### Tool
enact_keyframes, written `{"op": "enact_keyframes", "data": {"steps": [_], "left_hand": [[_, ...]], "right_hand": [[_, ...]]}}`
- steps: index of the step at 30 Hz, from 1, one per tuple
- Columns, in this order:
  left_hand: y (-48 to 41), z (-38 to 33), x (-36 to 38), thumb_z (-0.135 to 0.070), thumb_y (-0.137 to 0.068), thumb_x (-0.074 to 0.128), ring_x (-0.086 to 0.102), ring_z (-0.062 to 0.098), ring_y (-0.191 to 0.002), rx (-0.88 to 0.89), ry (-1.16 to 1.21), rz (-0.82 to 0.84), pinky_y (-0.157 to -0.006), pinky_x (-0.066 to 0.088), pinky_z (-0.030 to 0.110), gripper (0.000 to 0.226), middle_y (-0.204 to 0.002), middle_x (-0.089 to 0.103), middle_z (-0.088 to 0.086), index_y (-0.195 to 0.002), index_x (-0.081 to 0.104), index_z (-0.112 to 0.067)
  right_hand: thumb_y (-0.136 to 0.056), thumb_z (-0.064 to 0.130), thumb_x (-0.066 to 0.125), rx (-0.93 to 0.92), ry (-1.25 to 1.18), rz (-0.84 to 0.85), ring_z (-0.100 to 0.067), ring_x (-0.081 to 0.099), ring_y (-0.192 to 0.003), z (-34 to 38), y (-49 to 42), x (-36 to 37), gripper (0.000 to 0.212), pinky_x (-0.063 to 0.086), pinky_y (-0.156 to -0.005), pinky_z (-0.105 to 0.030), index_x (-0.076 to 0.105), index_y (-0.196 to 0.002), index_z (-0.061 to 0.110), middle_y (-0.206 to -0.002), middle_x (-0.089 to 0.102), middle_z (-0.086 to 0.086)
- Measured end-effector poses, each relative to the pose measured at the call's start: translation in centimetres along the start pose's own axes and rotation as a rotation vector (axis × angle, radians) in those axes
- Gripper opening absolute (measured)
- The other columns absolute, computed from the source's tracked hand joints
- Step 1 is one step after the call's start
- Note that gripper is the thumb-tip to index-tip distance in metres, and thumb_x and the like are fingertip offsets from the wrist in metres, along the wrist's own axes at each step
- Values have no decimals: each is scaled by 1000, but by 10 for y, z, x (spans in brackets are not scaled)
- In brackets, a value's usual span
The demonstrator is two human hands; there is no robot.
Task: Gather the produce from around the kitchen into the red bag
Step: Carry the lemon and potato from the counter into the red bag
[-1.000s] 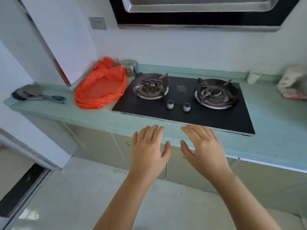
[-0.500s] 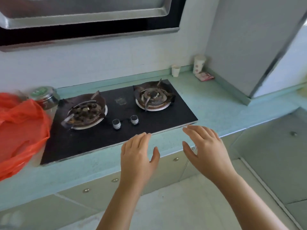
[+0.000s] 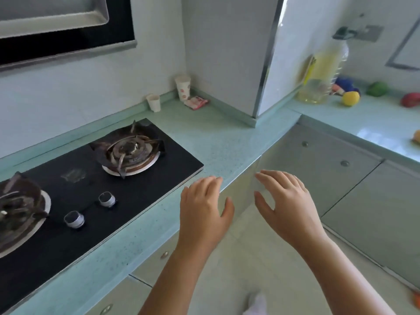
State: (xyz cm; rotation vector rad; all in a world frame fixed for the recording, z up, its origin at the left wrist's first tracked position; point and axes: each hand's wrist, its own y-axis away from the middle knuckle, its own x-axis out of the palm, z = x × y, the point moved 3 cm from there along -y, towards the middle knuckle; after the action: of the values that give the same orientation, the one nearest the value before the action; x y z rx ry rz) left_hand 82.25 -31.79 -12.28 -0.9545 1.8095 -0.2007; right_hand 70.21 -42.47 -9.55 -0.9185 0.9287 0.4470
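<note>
Hovering empty, left hand [image 3: 204,209] and right hand [image 3: 287,202] splayed.

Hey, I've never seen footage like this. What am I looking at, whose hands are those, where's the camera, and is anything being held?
No machine here: one wide-angle camera sits on a person's head, looking forward and down, so you see their own bare arms. The left hand and right hand are held out open, holding nothing. On the pale green countertop sit a black glass two-burner gas hob, a short white paper cup, a taller patterned paper cup and a red-and-white packet. Further right stand a clear plastic bottle of yellow oil and round items, probably produce: a yellow one, a green one, a red one. The red bag is out of view.
</note>
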Motion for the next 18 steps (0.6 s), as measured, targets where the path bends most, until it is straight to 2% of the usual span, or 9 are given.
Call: {"op": "enact_keyframes", "data": {"steps": [4, 8, 18], "left_hand": [[-24, -19, 32, -34, -83, 43, 58, 28, -101, 48, 31, 74, -89, 44, 43, 43, -109, 65, 9, -110, 61, -6], [-53, -43, 70, -35, -82, 42, 58, 27, -102, 97, 49, 129, -91, 41, 42, 45, -110, 65, 9, -111, 62, -7], [-158, -128, 207, -35, -79, 43, 62, 28, -97, 255, 47, 254, -85, 46, 42, 45, -106, 67, 10, -107, 64, -7]], "right_hand": [[-81, 35, 42, 75, 15, -41, -31, 60, -97, -35, -4, -5, 41, 45, -85, -42, 63, -107, 10, -105, 66, -6], [-81, 35, 43, 136, 41, -74, -30, 60, -97, -80, -17, -8, 41, 45, -86, -42, 63, -107, 10, -105, 66, -6], [-79, 32, 45, 280, 63, -167, -31, 60, -96, -245, -72, -16, 38, 47, -84, -45, 63, -104, 10, -104, 66, -7]]}}
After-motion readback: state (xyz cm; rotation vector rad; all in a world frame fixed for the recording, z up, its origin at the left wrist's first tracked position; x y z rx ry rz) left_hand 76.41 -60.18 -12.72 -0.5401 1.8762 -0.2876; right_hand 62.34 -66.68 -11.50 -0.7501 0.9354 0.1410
